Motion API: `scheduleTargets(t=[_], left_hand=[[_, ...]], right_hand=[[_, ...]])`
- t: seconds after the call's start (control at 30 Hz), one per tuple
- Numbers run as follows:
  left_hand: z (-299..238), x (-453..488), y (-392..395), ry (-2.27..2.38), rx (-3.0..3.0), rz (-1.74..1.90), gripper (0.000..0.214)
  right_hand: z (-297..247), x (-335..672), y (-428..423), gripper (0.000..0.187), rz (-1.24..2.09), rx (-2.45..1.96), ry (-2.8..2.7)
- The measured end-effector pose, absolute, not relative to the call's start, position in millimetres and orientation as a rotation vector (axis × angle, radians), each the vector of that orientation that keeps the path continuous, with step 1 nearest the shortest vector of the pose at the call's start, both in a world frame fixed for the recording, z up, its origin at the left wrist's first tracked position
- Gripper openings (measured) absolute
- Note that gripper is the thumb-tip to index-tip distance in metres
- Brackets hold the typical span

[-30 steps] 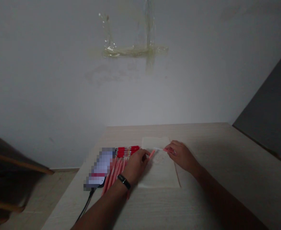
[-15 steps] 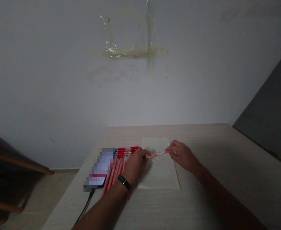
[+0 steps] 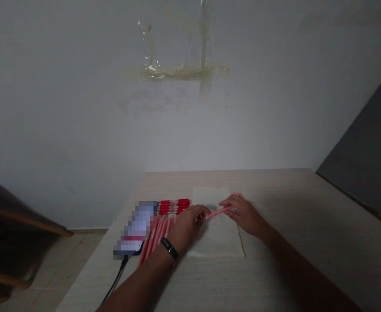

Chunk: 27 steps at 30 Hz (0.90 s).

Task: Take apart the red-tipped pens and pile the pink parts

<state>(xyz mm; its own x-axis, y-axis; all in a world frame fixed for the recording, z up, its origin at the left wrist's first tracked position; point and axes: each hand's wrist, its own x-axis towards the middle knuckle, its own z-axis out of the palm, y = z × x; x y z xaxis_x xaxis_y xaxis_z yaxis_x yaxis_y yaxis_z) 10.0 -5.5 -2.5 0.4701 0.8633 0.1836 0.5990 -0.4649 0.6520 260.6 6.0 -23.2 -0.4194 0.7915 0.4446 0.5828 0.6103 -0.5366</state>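
Observation:
My left hand (image 3: 192, 223), with a black band at the wrist, pinches one end of a slim pink pen (image 3: 217, 212). The fingers of my right hand (image 3: 244, 212) close on the pen's other end. Between the two hands the pen is held at a slant over an off-white sheet (image 3: 214, 245). Just past my right hand, the tips of several pink pens (image 3: 237, 194) show, the rest of them hidden by the hand. By my left hand and forearm lie a row of pink pens (image 3: 153, 236) and a stack of red pens (image 3: 169, 207).
A phone (image 3: 137, 227), its screen blurred out, lies at the left edge of the wooden table (image 3: 210, 286) with a black cable (image 3: 115, 279) attached. Behind the table rises a grey wall (image 3: 258, 86) with clear tape on it. Dark furniture (image 3: 8, 234) stands at the left.
The pale stretch along the pen has gone; it now looks pink throughout between my hands. My right hand has shifted slightly left, uncovering pink pen tips behind it.

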Motion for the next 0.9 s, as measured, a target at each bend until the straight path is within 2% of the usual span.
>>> scheduleTargets(t=[0.4, 0.6, 0.77, 0.9], left_hand=[[-2, 9, -7, 1.181, 2.296, 0.769, 0.019], [2, 9, -7, 1.257, 2.276, 0.777, 0.022], [3, 9, -7, 1.254, 2.284, 0.792, 0.020], [2, 8, -7, 1.270, 2.296, 0.785, 0.021]], right_hand=[[-22, 255, -1, 0.023, 0.605, -1.121, -2.099], [-22, 263, 3, 0.031, 0.429, -1.141, -2.141], [-20, 268, 7, 0.002, 0.356, -1.138, -2.200], [-18, 268, 6, 0.017, 0.356, -1.121, -2.245]])
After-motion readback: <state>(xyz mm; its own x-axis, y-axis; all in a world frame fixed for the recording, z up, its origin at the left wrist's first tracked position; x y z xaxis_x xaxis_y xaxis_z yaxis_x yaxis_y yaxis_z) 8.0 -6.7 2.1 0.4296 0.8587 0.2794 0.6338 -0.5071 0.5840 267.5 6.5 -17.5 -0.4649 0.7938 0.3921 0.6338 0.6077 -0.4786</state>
